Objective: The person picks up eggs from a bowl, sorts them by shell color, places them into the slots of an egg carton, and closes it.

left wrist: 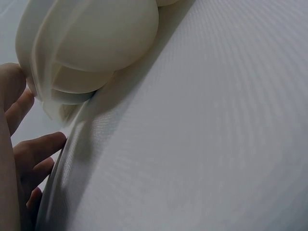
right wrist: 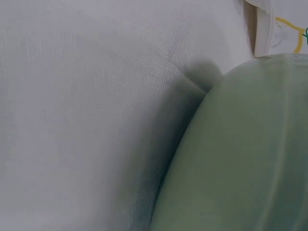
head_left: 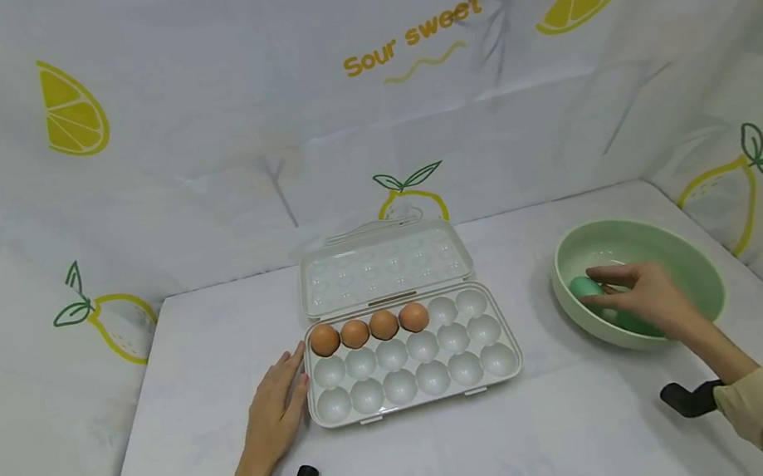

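A white egg box (head_left: 412, 355) lies with its lid (head_left: 386, 267) folded back. Four brown eggs, the rightmost of them an egg (head_left: 413, 318), fill the left part of its back row. My left hand (head_left: 271, 416) rests beside the box, fingers extended and fingertips against its left edge; the left wrist view shows fingers (left wrist: 36, 147) by the rounded underside of the cups. Inside a pale green bowl (head_left: 689, 262), my right hand (head_left: 645, 299) has thumb and forefinger on either side of a green egg (head_left: 584, 287). More green shapes lie under that hand, partly hidden.
The table (head_left: 464, 460) has a white cover. A white curtain (head_left: 205, 133) with lemon prints hangs behind and at both sides. The right wrist view is mostly filled by the table cover and the bowl's outer wall (right wrist: 231, 154).
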`<state>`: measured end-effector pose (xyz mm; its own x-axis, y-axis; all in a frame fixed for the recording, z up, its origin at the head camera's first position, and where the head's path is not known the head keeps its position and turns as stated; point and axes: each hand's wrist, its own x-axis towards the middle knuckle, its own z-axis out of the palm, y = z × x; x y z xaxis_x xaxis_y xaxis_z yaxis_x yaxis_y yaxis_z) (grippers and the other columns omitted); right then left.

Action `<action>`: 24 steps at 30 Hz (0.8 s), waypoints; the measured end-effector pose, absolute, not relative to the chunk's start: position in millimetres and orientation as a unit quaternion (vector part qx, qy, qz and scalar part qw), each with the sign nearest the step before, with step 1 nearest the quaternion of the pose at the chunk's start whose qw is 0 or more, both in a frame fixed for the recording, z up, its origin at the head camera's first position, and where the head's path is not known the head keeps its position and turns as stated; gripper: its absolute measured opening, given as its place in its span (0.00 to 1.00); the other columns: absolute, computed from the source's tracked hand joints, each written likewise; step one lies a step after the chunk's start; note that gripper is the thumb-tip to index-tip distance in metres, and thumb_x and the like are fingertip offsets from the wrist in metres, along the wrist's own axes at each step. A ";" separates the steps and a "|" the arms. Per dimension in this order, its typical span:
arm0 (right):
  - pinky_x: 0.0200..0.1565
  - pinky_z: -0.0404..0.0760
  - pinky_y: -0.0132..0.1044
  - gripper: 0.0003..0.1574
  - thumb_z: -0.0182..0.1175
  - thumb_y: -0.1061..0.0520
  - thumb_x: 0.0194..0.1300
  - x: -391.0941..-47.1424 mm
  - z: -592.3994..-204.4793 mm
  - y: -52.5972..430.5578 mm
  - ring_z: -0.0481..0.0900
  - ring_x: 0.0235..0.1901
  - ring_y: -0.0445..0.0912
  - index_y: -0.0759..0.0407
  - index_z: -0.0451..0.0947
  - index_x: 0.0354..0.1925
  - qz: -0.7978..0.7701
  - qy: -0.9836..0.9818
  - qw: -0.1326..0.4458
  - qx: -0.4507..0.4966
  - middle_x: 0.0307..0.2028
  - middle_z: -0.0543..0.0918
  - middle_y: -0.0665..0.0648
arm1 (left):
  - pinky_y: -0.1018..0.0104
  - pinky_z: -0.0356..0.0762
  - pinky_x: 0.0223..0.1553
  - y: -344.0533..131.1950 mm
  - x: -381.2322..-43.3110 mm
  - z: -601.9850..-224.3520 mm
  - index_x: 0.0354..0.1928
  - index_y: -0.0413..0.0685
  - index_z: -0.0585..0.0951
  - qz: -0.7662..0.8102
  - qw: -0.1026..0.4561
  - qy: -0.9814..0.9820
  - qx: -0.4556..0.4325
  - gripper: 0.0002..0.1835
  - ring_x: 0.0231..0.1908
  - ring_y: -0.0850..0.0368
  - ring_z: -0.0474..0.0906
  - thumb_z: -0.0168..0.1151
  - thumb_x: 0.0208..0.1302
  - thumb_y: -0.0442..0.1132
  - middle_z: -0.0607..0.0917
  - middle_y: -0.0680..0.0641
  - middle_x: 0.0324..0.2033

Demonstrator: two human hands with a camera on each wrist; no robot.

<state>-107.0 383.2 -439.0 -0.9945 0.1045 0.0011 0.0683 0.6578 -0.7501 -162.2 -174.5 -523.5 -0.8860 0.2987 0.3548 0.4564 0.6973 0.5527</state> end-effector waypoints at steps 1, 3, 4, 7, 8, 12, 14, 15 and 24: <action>0.41 0.79 0.13 0.36 0.75 0.50 0.61 -107.7 -438.8 382.5 0.75 0.42 0.15 0.69 0.80 0.61 0.403 -0.914 0.012 -0.047 0.59 0.84 0.64 | 0.37 0.62 0.75 -174.6 -162.1 -523.4 0.75 0.50 0.69 -0.330 0.119 -0.914 -0.206 0.27 0.71 0.36 0.70 0.53 0.77 0.40 0.76 0.42 0.70; 0.40 0.79 0.14 0.36 0.74 0.51 0.62 -109.5 -438.9 381.2 0.74 0.42 0.14 0.69 0.79 0.62 0.391 -0.920 -0.003 -0.043 0.61 0.80 0.71 | 0.38 0.62 0.75 -174.8 -162.1 -523.5 0.75 0.50 0.69 -0.330 0.118 -0.914 -0.206 0.27 0.71 0.37 0.70 0.53 0.77 0.40 0.76 0.43 0.70; 0.40 0.79 0.14 0.36 0.74 0.51 0.62 -110.4 -438.9 380.6 0.74 0.41 0.14 0.70 0.79 0.62 0.387 -0.921 -0.008 -0.040 0.62 0.80 0.72 | 0.38 0.62 0.75 -174.9 -162.2 -523.4 0.75 0.50 0.69 -0.330 0.119 -0.914 -0.206 0.27 0.71 0.37 0.70 0.53 0.77 0.40 0.76 0.43 0.70; 0.38 0.80 0.15 0.34 0.73 0.55 0.62 -112.7 -439.7 379.2 0.73 0.41 0.14 0.72 0.78 0.61 0.384 -0.923 -0.015 -0.031 0.61 0.79 0.74 | 0.37 0.62 0.75 -175.2 -162.4 -523.9 0.75 0.50 0.69 -0.329 0.119 -0.913 -0.208 0.27 0.71 0.36 0.71 0.53 0.77 0.40 0.77 0.42 0.70; 0.38 0.81 0.15 0.34 0.73 0.56 0.62 -113.4 -440.2 378.7 0.73 0.41 0.14 0.72 0.78 0.61 0.384 -0.923 -0.014 -0.029 0.60 0.80 0.74 | 0.37 0.63 0.75 -175.4 -162.7 -524.4 0.75 0.50 0.69 -0.328 0.120 -0.913 -0.209 0.27 0.71 0.36 0.71 0.53 0.77 0.40 0.77 0.42 0.70; 0.38 0.81 0.15 0.30 0.72 0.61 0.61 -116.4 -442.9 377.3 0.78 0.42 0.20 0.74 0.79 0.59 0.378 -0.926 -0.003 -0.014 0.58 0.81 0.76 | 0.38 0.63 0.75 -175.5 -163.9 -525.4 0.75 0.50 0.69 -0.328 0.120 -0.914 -0.208 0.27 0.71 0.36 0.71 0.54 0.77 0.41 0.77 0.42 0.70; 0.38 0.80 0.14 0.28 0.72 0.63 0.60 -118.1 -444.3 376.0 0.84 0.43 0.28 0.75 0.80 0.57 0.371 -0.929 0.010 -0.003 0.56 0.82 0.76 | 0.38 0.63 0.75 -175.3 -163.9 -525.7 0.75 0.50 0.69 -0.326 0.120 -0.914 -0.208 0.27 0.71 0.36 0.71 0.54 0.77 0.41 0.77 0.42 0.70; 0.38 0.80 0.13 0.28 0.72 0.63 0.60 -118.8 -444.9 375.3 0.87 0.44 0.34 0.75 0.81 0.56 0.367 -0.930 0.016 0.001 0.55 0.83 0.76 | 0.38 0.63 0.75 -175.1 -163.7 -525.7 0.75 0.51 0.69 -0.326 0.119 -0.915 -0.207 0.27 0.71 0.36 0.71 0.54 0.77 0.41 0.77 0.42 0.70; 0.37 0.78 0.12 0.26 0.72 0.66 0.59 -125.5 -448.4 374.4 0.85 0.50 0.72 0.77 0.81 0.54 0.346 -0.937 0.042 0.027 0.52 0.84 0.77 | 0.38 0.63 0.74 -174.3 -162.4 -525.5 0.75 0.51 0.69 -0.327 0.124 -0.914 -0.205 0.27 0.70 0.36 0.72 0.54 0.76 0.41 0.77 0.43 0.70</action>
<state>-125.5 374.4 -448.4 -0.9951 -0.0210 0.0971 -0.0791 0.7592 -0.6461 -162.4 -174.3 -525.5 -0.8856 0.2935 0.3600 0.4552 0.7026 0.5470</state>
